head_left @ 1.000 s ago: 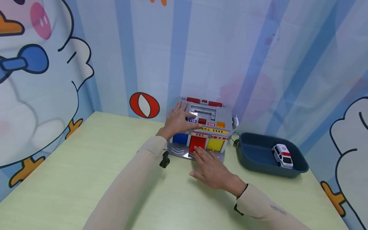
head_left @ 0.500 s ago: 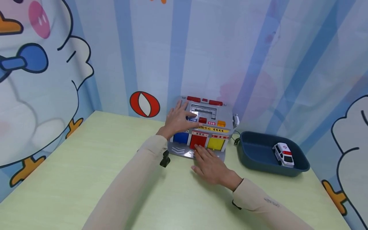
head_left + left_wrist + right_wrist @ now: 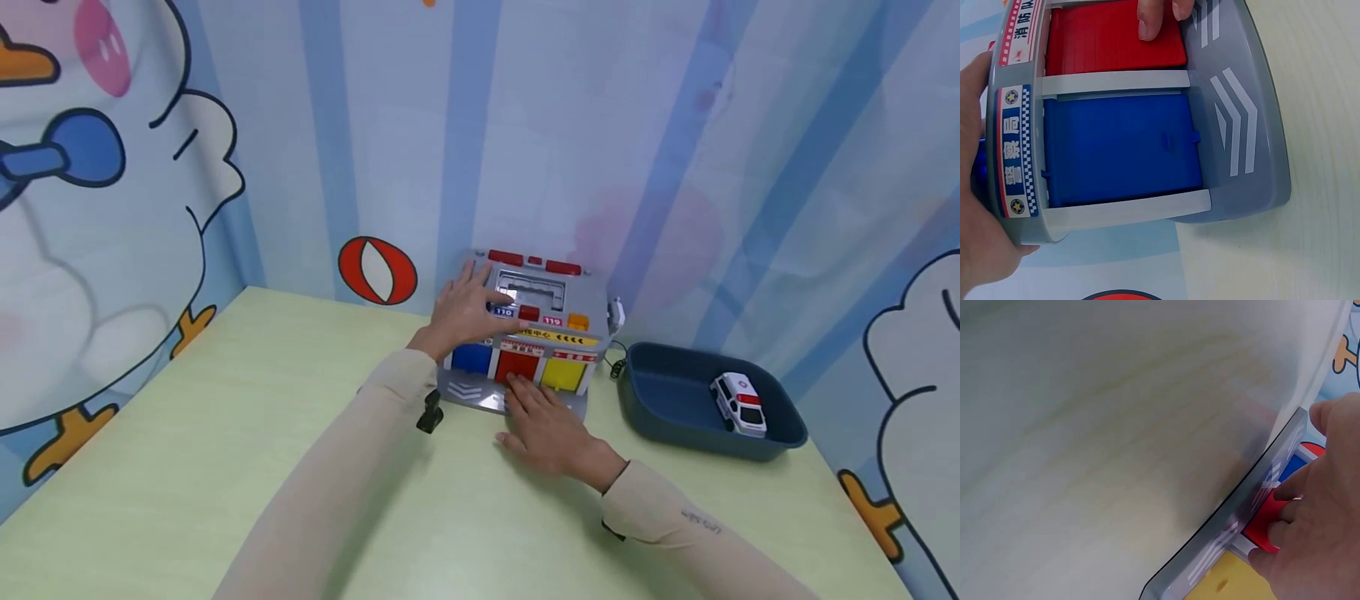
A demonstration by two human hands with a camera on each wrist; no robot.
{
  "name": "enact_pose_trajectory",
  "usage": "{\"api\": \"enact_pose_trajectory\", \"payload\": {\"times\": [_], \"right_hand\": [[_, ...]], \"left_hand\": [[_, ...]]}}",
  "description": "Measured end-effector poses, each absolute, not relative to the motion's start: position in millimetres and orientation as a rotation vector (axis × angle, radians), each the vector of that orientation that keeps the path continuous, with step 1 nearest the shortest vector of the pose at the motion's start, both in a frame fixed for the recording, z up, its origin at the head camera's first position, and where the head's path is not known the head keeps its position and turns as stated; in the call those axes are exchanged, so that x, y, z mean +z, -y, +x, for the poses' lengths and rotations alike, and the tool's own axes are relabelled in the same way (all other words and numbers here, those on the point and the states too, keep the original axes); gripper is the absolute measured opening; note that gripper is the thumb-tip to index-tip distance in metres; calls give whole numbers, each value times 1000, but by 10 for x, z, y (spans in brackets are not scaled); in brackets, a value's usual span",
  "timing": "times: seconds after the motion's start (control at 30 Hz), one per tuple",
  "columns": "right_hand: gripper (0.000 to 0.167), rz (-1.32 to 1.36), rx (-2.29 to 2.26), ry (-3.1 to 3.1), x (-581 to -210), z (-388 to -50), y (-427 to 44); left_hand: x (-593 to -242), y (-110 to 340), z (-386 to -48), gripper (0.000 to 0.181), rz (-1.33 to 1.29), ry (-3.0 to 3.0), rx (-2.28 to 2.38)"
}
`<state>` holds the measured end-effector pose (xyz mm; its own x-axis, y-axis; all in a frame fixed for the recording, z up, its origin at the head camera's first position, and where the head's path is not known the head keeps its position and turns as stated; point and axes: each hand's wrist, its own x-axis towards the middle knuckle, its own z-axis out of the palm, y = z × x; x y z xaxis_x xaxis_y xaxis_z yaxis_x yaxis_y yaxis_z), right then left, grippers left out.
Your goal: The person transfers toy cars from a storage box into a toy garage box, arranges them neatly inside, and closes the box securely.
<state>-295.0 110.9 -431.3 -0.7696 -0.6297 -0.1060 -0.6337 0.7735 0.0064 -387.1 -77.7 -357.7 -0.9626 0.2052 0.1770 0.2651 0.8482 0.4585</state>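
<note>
A grey toy garage (image 3: 588, 296) stands at the back of the table, with a blue door (image 3: 1122, 150), a red door (image 3: 1110, 44) and a yellow door (image 3: 562, 373) along its front. My left hand (image 3: 465, 312) rests on the left of its roof, fingers extended and spread. With fingertips against the lower part of the red door, my right hand (image 3: 551, 433) reaches over the garage's front ramp (image 3: 1241, 125). In the right wrist view the right hand (image 3: 1329, 512) covers part of the doors. All three doors look closed.
A dark blue tray (image 3: 667, 421) is to the right of the garage, holding a white toy ambulance (image 3: 738, 404). A black coiled cord (image 3: 617, 369) lies between garage and tray. Behind the pale table (image 3: 300, 417) hangs a striped cartoon curtain (image 3: 397, 150).
My right hand has pushed forward slightly, and the red door's lower edge has moved inward from its lower, tilted-out position. The left hand has stayed on the roof.
</note>
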Motion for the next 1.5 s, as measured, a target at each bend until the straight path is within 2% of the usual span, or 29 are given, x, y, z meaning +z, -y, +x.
{"api": "enact_pose_trajectory", "payload": {"times": [0.97, 1.3, 1.5], "right_hand": [[87, -1038, 156, -2933, -4348, -2986, -1068], [71, -1096, 24, -2859, -4292, -3011, -1139], [69, -1087, -185, -2736, -3978, -2932, -1211]], "left_hand": [[-3577, 768, -3886, 68, -419, 2896, -693], [-3607, 767, -3887, 66, -395, 2889, -676], [-3615, 769, -3898, 66, -400, 2891, -680]]}}
